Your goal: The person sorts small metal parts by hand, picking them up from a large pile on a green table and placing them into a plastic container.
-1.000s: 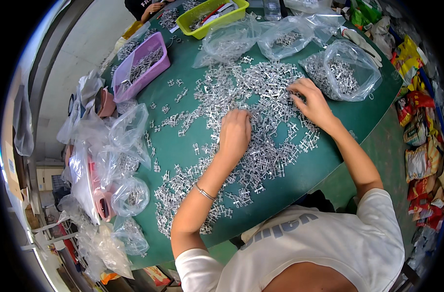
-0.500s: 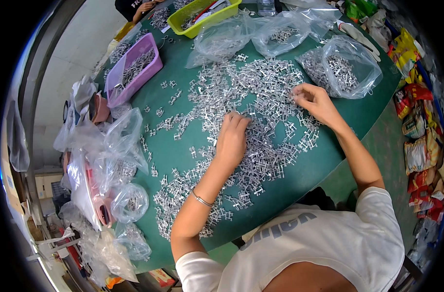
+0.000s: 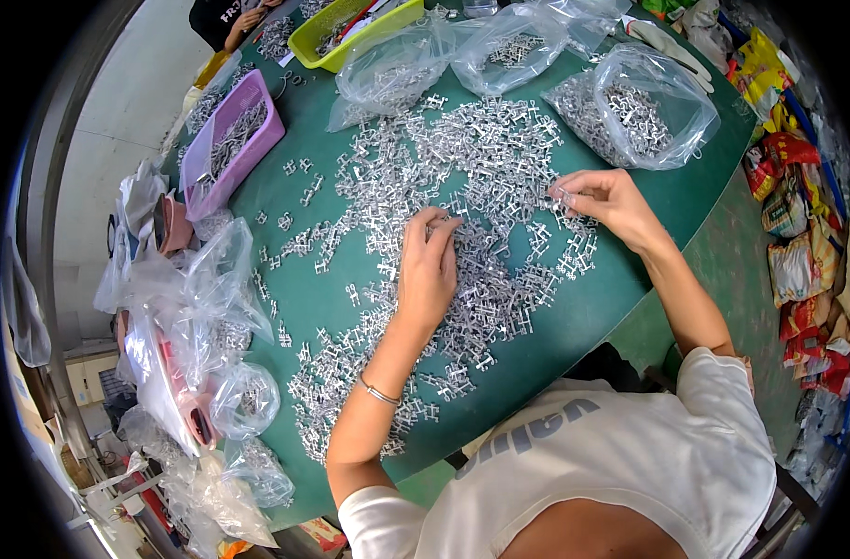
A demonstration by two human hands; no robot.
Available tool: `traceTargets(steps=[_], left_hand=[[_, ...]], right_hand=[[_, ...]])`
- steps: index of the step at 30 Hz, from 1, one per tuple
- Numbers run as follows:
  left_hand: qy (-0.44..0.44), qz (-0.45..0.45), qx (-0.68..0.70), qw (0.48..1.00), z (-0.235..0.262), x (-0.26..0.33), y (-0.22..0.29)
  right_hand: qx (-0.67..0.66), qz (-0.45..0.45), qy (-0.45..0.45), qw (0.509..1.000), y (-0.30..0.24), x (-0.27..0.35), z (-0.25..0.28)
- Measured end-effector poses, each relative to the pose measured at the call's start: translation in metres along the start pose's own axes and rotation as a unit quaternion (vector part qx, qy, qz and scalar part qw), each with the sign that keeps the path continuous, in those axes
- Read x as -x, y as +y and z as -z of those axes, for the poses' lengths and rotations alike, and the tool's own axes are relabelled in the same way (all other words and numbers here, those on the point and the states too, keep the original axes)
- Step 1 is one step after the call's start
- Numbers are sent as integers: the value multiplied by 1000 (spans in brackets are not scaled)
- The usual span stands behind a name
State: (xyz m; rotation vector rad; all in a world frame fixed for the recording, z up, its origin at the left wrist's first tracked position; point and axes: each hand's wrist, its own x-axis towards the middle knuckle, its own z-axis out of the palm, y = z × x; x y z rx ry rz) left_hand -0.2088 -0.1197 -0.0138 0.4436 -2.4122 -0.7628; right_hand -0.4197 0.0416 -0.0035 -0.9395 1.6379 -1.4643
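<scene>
A wide heap of small silvery metal pieces (image 3: 485, 140), shaped like little H-frames with looped ends, spreads over the green table (image 3: 583, 326). My left hand (image 3: 429, 265) is over the middle of this heap, its fingers bent together at the pieces; whatever lies between the fingertips is too small to make out. At the heap's right edge, my right hand (image 3: 616, 205) pinches a small metal piece (image 3: 562, 197) between thumb and fingers. A bracelet circles my left wrist.
Clear plastic bags of metal pieces (image 3: 630, 116) line the far side. A purple bin (image 3: 266, 140) and a yellow-green bin (image 3: 308, 51) stand at the far left. Crumpled plastic bags (image 3: 229, 270) cover the left edge. Another person's hand (image 3: 248, 20) shows at the top.
The whole view has shifted slightly, so the table sits further left. My right hand has come a little lower along the heap's right edge; my left fingers have shifted slightly over the pieces.
</scene>
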Motion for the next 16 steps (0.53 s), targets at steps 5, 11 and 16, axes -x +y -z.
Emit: traceTargets(steps=[5,11,16], left_hand=[[5,-6,-51,999,-4,1,-1],[-24,33,-148,988,-8,0,3],[-133,85,-106,982,2,-1,-5]], right_hand=[[163,8,-7,987,-4,-1,3],[362,48,-115,924,-20,7,8],[421,163,-52,891,-20,-11,-3]])
